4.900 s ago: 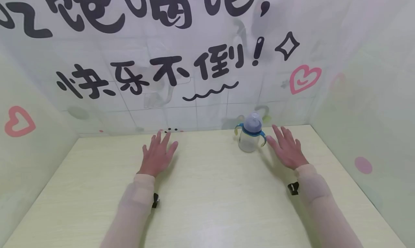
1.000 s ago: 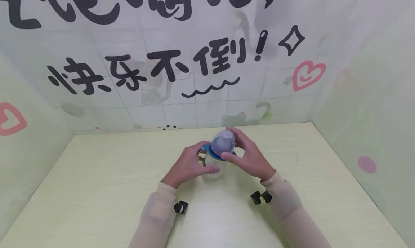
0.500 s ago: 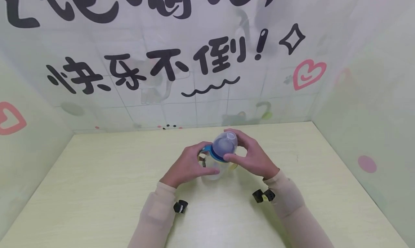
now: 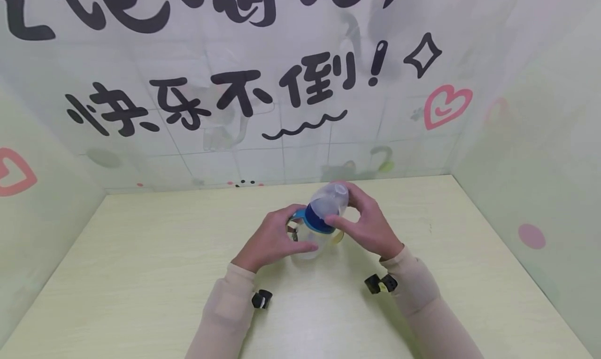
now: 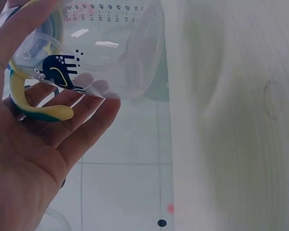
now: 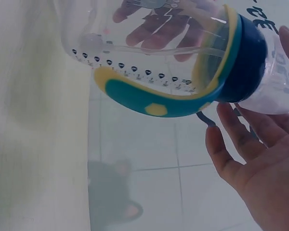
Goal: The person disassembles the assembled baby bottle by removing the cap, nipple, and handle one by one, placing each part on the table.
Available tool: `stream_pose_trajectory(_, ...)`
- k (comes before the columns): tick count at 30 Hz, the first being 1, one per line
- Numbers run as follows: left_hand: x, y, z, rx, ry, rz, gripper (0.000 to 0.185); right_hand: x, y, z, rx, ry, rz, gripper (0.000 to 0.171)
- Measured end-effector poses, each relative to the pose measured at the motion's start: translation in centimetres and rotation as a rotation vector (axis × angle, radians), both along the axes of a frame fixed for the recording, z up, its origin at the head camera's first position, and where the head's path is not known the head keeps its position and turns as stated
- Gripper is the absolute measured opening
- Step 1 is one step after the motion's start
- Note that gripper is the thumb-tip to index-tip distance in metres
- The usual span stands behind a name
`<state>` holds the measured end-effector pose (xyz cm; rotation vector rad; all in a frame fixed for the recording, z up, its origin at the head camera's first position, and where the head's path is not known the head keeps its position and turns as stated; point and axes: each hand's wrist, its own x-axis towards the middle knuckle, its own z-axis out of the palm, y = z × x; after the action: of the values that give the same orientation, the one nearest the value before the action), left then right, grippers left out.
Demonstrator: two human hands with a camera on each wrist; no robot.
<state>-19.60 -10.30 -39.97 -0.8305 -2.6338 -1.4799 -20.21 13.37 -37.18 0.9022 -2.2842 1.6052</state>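
Observation:
A clear baby bottle (image 4: 306, 250) with a teal and yellow handle ring stands upright or slightly tilted near the table's middle. My left hand (image 4: 268, 240) holds its body from the left, thumb in front, other fingers behind in the left wrist view (image 5: 29, 159). Above the dark blue collar (image 4: 317, 220), the translucent dome cap (image 4: 329, 198) leans to the right. Fingers and thumb of my right hand (image 4: 368, 227) grip this cap on both sides. In the right wrist view, a side handle (image 6: 154, 103) and measuring marks show, and the cap (image 6: 272, 94) sits by the collar.
A pale wood-grain table (image 4: 141, 275) spreads around both hands. Behind it rises a light wall sheet (image 4: 235, 166) with black lettering, and side panels stand left and right. A small black device (image 4: 262, 299) sits at each wrist.
Both hands have come from apart to the bottle, which is now nearer the table's middle. Within the last half second, the cap has tipped up and right, baring more of the blue collar.

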Motion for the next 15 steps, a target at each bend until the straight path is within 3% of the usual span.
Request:
stream_pose_trajectory(4,-0.1,-0.1,-0.1,0.002,-0.006,0.015,0.067,0.2,0.3,0.6,-0.076,0.035,-0.047,0.056)
stream_pose_trajectory(9,-0.2,-0.3,-0.1,-0.03,-0.002,0.083,0.07,0.3,1.0,1.3,-0.173,0.071,-0.13,0.056)
stream_pose_trajectory(12,-0.3,-0.7,-0.2,-0.031,-0.002,0.127,0.071,0.2,1.7,1.2,-0.146,0.08,-0.193,0.055)
stream_pose_trajectory(15,-0.4,-1.0,-0.2,-0.015,-0.007,0.166,0.072,-0.2,2.2,0.8,-0.052,0.079,-0.26,0.056)
